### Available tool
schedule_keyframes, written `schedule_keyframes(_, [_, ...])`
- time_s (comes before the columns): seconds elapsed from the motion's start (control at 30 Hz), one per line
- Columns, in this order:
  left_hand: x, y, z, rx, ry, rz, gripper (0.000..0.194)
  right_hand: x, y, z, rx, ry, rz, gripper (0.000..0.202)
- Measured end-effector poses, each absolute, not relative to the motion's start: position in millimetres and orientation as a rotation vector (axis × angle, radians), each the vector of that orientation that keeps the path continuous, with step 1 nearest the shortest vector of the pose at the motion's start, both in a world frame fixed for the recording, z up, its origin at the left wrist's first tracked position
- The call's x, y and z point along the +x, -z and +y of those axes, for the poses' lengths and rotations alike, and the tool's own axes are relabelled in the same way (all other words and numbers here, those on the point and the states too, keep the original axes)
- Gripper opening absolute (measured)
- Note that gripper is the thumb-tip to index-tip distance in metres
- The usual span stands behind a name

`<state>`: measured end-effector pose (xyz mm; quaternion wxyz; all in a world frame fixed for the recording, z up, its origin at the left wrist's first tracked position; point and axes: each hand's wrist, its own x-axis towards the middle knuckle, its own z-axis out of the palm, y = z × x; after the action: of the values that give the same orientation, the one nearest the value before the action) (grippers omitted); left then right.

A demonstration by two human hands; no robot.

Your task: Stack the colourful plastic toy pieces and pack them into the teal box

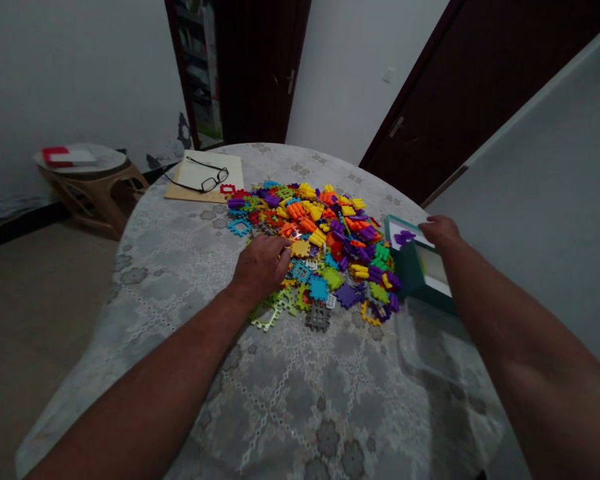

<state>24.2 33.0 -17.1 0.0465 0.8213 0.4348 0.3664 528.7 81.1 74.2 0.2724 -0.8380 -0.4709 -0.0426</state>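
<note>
A heap of colourful plastic building pieces (330, 247) lies in the middle of the table. My left hand (264, 263) is at the heap's left edge, its fingers curled beside a yellow square piece (301, 249); what it grips, if anything, is hidden. To the right of the heap, my right hand (440, 231) is over the edge of a teal and white box (414, 275), and its fingers are too unclear to tell what they hold. Purple pieces (405, 237) lie in the box's white part, just left of that hand.
A clear plastic container (430, 340) sits on the patterned tablecloth (280, 400), below the box. Black glasses (215, 181) rest on a sheet and board (190, 175) at the back left. A stool (100, 183) carries a red and white item (67, 157).
</note>
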Motion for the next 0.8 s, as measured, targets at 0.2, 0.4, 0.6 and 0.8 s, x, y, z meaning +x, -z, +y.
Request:
schedule_keyframes(0.2, [26.7, 12.8, 31.1, 2.446, -1.135, 1.341, 0.021, 430.7, -77.9, 27.2, -2.122, 0.014, -1.461, 0.041])
schedule_keyframes(0.4, [18.9, -15.9, 26.0, 2.319, -1.149, 1.356, 0.022, 282.8, -32.6, -93.4, -1.614, -0.415, -2.083, 0.024])
schedule_keyframes(0.6, [-20.9, -46.2, 6.3, 2.446, -0.670, 1.229, 0.019, 237.4, 13.0, -132.3, -1.930, -0.166, -2.086, 0.040])
schedule_keyframes(0.8, [-52.9, -22.6, -33.1, 2.445, -0.178, 1.384, 0.037, 238.6, 39.0, -123.6, -1.799, -0.077, -2.023, 0.052])
